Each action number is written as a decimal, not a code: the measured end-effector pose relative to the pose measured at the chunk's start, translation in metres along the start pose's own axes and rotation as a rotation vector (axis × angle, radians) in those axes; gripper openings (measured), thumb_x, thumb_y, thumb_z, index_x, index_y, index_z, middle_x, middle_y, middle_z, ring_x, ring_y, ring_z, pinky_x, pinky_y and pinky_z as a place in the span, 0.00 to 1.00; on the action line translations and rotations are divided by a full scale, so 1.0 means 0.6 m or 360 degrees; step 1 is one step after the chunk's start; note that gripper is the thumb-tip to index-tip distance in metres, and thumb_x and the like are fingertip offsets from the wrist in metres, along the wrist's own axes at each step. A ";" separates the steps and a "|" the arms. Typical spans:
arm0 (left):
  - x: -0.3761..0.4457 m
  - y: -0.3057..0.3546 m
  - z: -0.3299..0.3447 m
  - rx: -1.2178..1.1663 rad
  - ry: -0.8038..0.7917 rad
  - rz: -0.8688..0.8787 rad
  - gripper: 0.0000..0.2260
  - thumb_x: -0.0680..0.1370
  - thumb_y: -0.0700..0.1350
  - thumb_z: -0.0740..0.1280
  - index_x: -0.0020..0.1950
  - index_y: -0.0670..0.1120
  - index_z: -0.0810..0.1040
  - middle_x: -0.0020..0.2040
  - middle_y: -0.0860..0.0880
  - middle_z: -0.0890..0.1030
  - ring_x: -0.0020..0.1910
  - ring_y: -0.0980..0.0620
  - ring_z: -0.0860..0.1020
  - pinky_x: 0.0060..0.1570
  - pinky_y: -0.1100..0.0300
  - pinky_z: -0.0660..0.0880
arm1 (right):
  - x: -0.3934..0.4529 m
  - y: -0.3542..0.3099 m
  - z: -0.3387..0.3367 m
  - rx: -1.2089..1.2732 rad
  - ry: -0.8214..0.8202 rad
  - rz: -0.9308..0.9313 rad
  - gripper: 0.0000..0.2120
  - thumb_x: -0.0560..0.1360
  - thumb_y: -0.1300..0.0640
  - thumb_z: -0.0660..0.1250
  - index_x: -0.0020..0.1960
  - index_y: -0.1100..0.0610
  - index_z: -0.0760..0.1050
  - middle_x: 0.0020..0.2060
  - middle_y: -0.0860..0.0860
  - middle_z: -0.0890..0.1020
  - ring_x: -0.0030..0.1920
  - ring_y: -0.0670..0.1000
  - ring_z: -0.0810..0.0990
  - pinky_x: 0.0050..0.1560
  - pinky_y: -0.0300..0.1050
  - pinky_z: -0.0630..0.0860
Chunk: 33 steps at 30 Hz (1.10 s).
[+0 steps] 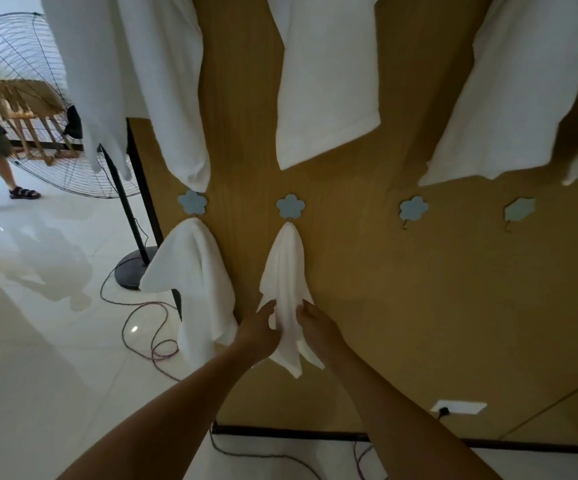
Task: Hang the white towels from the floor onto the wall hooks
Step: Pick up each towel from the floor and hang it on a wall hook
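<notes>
White towel (285,271) hangs from the second flower hook (290,206) on the wooden wall panel (401,289). Left hand (258,332) and right hand (318,329) each grasp its lower folds, fingers curled into the cloth. A second towel (194,282) hangs on the neighbouring hook (193,201) to the left. Two hooks (413,208) to the right stand bare.

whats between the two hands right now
In the head view, the lower part of the small white towel hanging from the second flower hook lies between the left hand and right hand; both hold it.
</notes>
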State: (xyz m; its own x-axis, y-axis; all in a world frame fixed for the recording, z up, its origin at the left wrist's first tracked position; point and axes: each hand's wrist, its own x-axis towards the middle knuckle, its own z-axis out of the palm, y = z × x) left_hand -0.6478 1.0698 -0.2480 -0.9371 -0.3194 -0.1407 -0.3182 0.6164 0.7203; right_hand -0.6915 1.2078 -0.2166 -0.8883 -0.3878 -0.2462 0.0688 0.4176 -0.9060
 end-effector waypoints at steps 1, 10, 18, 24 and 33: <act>-0.012 -0.001 0.004 0.0019 0.0015 -0.0035 0.27 0.80 0.43 0.64 0.78 0.50 0.61 0.69 0.48 0.74 0.59 0.47 0.78 0.56 0.58 0.78 | -0.008 0.013 -0.003 -0.0003 -0.0005 -0.0015 0.19 0.84 0.51 0.55 0.73 0.54 0.69 0.68 0.53 0.76 0.61 0.51 0.75 0.58 0.40 0.69; -0.131 -0.006 0.027 0.0215 -0.0049 -0.0047 0.27 0.79 0.43 0.65 0.77 0.53 0.63 0.71 0.47 0.72 0.66 0.46 0.74 0.61 0.56 0.74 | -0.106 0.121 -0.017 -0.0154 -0.0118 0.0090 0.29 0.79 0.53 0.66 0.77 0.49 0.61 0.75 0.50 0.67 0.71 0.50 0.69 0.59 0.34 0.66; -0.184 0.032 0.058 0.0462 -0.0402 0.0329 0.25 0.81 0.48 0.63 0.77 0.52 0.63 0.74 0.48 0.69 0.68 0.48 0.72 0.66 0.57 0.69 | -0.253 0.176 -0.043 -0.0183 0.0215 0.0189 0.30 0.79 0.52 0.67 0.78 0.51 0.60 0.73 0.51 0.68 0.67 0.48 0.71 0.62 0.29 0.62; -0.296 0.065 0.154 0.0337 -0.0893 0.0885 0.15 0.81 0.42 0.63 0.67 0.40 0.75 0.62 0.45 0.77 0.59 0.46 0.77 0.63 0.55 0.72 | -0.477 0.237 -0.033 -0.0236 0.0700 0.0508 0.29 0.79 0.53 0.66 0.77 0.52 0.62 0.68 0.51 0.74 0.63 0.48 0.73 0.62 0.35 0.68; -0.641 0.118 0.329 0.0740 -0.1574 0.1761 0.27 0.81 0.52 0.63 0.78 0.48 0.61 0.76 0.46 0.65 0.72 0.47 0.66 0.71 0.55 0.64 | -0.912 0.332 0.039 -0.0135 0.1461 0.1132 0.32 0.77 0.49 0.68 0.78 0.50 0.61 0.70 0.52 0.74 0.61 0.54 0.78 0.63 0.47 0.75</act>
State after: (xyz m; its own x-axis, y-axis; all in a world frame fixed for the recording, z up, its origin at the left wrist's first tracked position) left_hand -0.3381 1.3786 -0.2768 -0.3852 0.8983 -0.2113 0.7313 0.4368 0.5239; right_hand -0.1811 1.4841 -0.2702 -0.6589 0.6825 -0.3164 0.6841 0.3688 -0.6293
